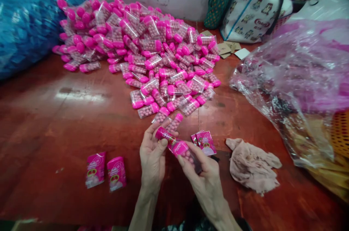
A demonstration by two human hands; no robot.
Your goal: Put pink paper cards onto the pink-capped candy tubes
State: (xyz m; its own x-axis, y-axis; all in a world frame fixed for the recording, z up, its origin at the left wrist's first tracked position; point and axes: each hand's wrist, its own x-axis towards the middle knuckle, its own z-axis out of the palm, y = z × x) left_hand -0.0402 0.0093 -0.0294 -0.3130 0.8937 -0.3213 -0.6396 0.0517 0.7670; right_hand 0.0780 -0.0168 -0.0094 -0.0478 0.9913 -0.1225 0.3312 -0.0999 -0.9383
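Now my left hand [154, 149] pinches a shiny pink wrapper [165, 135] with its thumb and fingers. My right hand [207, 172] pinches a little candy bottle [188, 155] touching it, over the red table [65, 125], near the crumpled cloth [253, 165].

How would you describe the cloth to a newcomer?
On the reddish surface, look right of the right hand. The cloth lies there crumpled, between the pink packets and the clear plastic. Unlike these shiny neighbours, it is dull pinkish beige.
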